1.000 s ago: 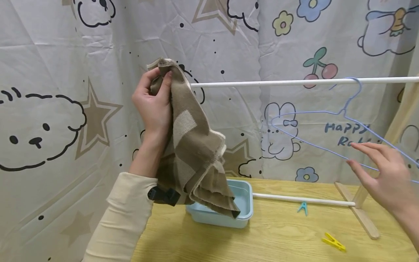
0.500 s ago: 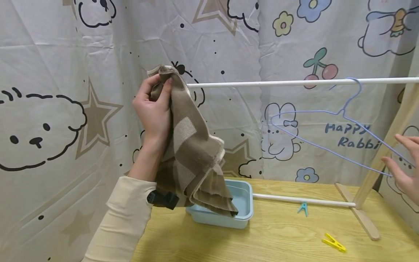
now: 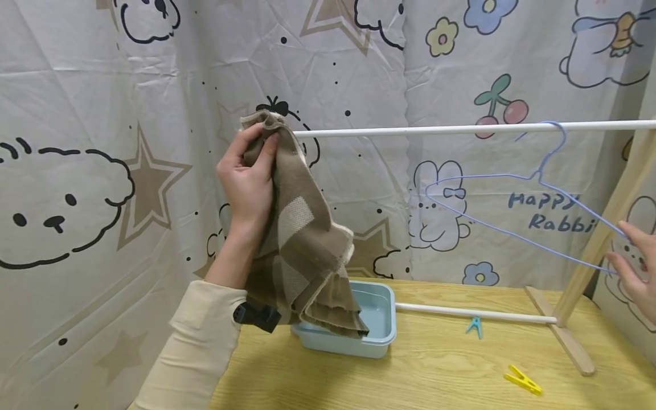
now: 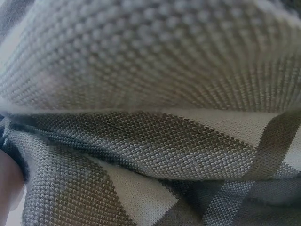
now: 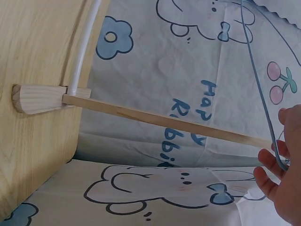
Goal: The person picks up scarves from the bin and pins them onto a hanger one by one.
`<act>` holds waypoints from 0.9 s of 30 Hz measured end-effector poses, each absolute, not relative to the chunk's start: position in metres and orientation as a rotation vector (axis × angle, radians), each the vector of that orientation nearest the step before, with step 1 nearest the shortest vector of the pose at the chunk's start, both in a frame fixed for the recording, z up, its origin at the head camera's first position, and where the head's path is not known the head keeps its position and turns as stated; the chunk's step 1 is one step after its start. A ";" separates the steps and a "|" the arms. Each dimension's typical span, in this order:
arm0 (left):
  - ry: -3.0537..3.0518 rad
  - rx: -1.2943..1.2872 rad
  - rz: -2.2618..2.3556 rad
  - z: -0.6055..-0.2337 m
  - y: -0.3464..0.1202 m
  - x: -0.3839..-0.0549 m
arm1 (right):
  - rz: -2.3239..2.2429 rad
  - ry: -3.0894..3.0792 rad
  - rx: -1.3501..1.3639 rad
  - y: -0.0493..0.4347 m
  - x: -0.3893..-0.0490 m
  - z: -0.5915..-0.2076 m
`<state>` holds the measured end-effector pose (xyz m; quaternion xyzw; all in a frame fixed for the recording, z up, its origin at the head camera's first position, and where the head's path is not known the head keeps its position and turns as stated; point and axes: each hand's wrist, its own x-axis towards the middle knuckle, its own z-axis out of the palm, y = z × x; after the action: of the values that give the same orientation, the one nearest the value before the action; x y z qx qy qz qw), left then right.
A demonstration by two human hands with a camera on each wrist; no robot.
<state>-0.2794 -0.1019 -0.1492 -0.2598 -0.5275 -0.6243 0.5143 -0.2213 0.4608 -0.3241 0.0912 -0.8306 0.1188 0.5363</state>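
A brown and cream checked knit cloth [image 3: 302, 250] hangs in folds from my left hand [image 3: 248, 188], which pinches its bunched top between thumb and fingers beside the left part of the rail. The knit [image 4: 160, 141] fills most of the left wrist view. A thin blue wire hanger [image 3: 492, 175] hangs by its hook from the white rail [image 3: 389, 131]. At its right corner is my right hand [image 3: 638, 267], cut off by the frame edge in the head view. In the right wrist view the fingers [image 5: 270, 162] curl round that corner of the hanger.
A light blue plastic basin [image 3: 379, 341] stands on the wooden table [image 3: 435, 376], partly behind the cloth. A teal clothespin [image 3: 474, 326] and a yellow clothespin [image 3: 523, 380] lie to its right. The rack's wooden post [image 3: 597, 256] and foot stand at the right. Patterned curtains surround the table.
My right hand has moved right along the hanger and now holds its right corner. My left hand has sunk a little and shifted slightly right with the cloth.
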 end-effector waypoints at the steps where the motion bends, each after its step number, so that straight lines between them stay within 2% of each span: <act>1: -1.266 -0.626 -1.502 -0.149 -0.102 -0.279 | 0.283 -1.962 0.227 0.462 -0.222 -0.325; 17: -1.262 -0.665 -1.527 -0.152 -0.100 -0.280 | 0.287 -1.801 0.350 0.457 -0.223 -0.321; 27: -1.188 -0.650 -1.554 -0.138 -0.096 -0.273 | 0.224 -1.824 0.293 0.446 -0.214 -0.307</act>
<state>-0.2731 -0.0956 -0.1379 -0.2706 -0.4943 -0.6467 0.5140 -0.2138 0.4458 -0.3069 0.1263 -0.7860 0.0967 0.5975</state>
